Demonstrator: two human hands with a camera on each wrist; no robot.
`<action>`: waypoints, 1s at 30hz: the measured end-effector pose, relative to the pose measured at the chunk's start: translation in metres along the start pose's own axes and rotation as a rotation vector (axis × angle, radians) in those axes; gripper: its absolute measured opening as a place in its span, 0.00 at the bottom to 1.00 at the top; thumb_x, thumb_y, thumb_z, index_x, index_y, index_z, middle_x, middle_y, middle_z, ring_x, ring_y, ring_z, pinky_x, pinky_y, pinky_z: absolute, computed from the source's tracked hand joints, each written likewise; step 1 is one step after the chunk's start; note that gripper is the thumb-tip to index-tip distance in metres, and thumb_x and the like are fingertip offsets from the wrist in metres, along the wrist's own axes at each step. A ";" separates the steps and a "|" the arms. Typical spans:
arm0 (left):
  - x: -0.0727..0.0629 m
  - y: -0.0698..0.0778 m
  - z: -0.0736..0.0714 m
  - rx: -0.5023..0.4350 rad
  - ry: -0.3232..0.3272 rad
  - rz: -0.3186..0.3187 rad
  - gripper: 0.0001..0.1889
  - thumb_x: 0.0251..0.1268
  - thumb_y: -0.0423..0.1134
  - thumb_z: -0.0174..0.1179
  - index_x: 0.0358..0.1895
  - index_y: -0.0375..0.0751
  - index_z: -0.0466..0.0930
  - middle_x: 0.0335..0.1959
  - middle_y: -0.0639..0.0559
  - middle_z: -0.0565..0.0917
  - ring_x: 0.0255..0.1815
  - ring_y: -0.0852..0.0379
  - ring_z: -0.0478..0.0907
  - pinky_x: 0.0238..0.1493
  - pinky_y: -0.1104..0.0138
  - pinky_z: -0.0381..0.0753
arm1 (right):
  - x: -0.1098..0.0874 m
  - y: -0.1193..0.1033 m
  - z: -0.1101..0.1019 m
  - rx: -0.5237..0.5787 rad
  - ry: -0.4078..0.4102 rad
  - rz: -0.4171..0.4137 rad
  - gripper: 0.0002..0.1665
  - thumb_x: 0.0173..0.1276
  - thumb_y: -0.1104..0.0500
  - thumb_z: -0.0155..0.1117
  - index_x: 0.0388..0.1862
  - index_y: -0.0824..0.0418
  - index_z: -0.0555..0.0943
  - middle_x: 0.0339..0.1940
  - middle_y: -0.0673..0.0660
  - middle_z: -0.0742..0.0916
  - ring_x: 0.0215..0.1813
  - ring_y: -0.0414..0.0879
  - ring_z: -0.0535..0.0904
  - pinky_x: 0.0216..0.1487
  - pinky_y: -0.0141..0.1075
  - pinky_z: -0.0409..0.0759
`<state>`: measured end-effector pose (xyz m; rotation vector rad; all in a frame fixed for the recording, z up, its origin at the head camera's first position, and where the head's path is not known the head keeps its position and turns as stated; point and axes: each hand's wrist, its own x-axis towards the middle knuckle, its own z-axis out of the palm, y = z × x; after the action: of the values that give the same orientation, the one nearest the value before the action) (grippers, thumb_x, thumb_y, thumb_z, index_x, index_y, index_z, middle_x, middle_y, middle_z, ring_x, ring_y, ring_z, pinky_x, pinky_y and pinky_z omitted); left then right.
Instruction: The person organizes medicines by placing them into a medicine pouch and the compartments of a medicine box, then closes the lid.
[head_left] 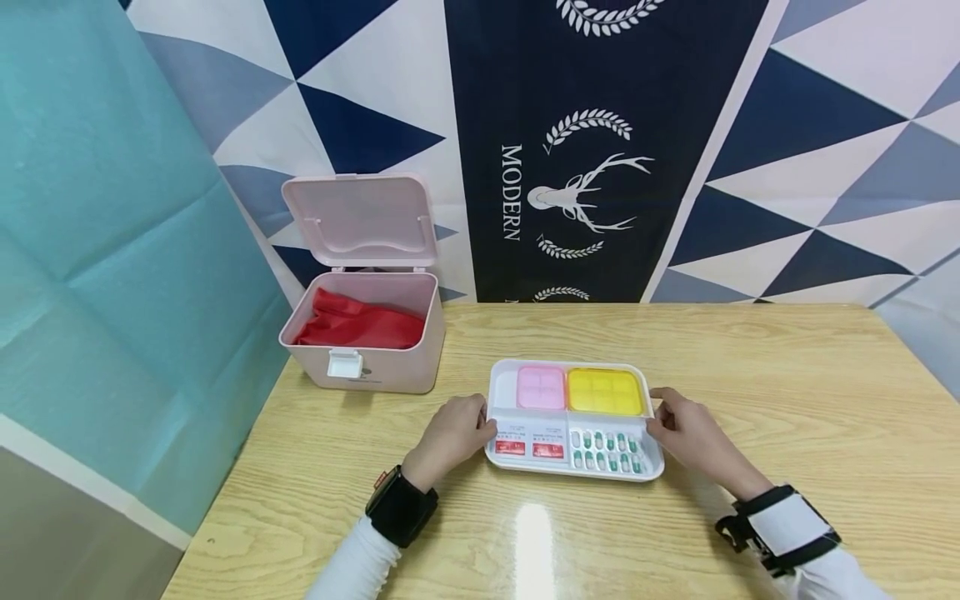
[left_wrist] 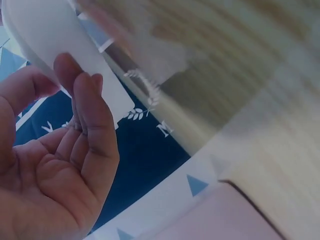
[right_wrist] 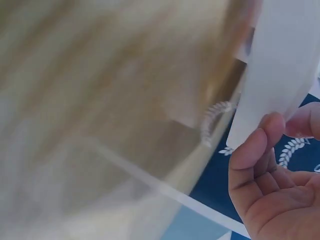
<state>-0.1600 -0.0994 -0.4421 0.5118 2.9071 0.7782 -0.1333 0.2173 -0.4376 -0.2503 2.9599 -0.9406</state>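
Note:
Both hands hold a white divided tray (head_left: 504,387) by its two short ends, over the middle of the table. My left hand (head_left: 453,433) pinches the left end between thumb and fingers; the left wrist view shows those fingers against the tray's plain white outside (left_wrist: 42,32). At the opposite end, my right hand (head_left: 690,433) grips the rim likewise, its thumb and fingertips meeting on the white plastic (right_wrist: 280,60). The tray carries a pink pill box (head_left: 541,388), a yellow pill box (head_left: 605,392), two red-labelled packets (head_left: 528,448) and a blister pack of green-and-white capsules (head_left: 607,450).
A pink storage box (head_left: 390,375) stands at the back left of the wooden table (head_left: 787,400), its lid (head_left: 360,221) raised. Red cloth-like material (head_left: 363,323) lies inside. Behind the table hangs a patterned cloth (head_left: 600,83); a teal sheet (head_left: 142,250) borders the left.

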 end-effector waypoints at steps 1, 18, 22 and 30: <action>0.000 0.000 -0.002 -0.005 0.012 -0.004 0.11 0.57 0.38 0.57 0.21 0.43 0.68 0.14 0.57 0.65 0.16 0.63 0.62 0.18 0.73 0.57 | 0.001 -0.002 -0.001 0.006 0.020 -0.009 0.25 0.60 0.66 0.55 0.55 0.78 0.67 0.24 0.54 0.75 0.22 0.39 0.65 0.19 0.29 0.64; -0.003 0.003 -0.054 -0.083 0.586 0.096 0.10 0.53 0.29 0.54 0.17 0.39 0.68 0.16 0.53 0.66 0.18 0.61 0.62 0.20 0.73 0.58 | 0.026 -0.059 -0.019 0.194 0.268 -0.084 0.21 0.59 0.67 0.55 0.53 0.74 0.71 0.25 0.58 0.78 0.22 0.36 0.67 0.20 0.26 0.64; -0.001 0.002 -0.076 -0.091 0.675 0.074 0.07 0.53 0.30 0.54 0.20 0.36 0.74 0.18 0.49 0.71 0.21 0.57 0.67 0.23 0.69 0.63 | 0.038 -0.078 -0.023 0.243 0.282 -0.094 0.22 0.61 0.66 0.54 0.54 0.72 0.71 0.25 0.58 0.77 0.22 0.38 0.67 0.20 0.27 0.64; -0.002 -0.020 -0.118 -0.112 0.770 -0.054 0.10 0.54 0.32 0.53 0.34 0.30 0.82 0.25 0.40 0.78 0.27 0.47 0.74 0.31 0.61 0.70 | 0.064 -0.122 -0.015 0.422 0.216 -0.181 0.27 0.59 0.68 0.57 0.58 0.74 0.68 0.30 0.60 0.77 0.30 0.42 0.70 0.27 0.24 0.70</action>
<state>-0.1845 -0.1715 -0.3504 0.1249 3.4888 1.3721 -0.1802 0.1168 -0.3536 -0.4284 2.8555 -1.6797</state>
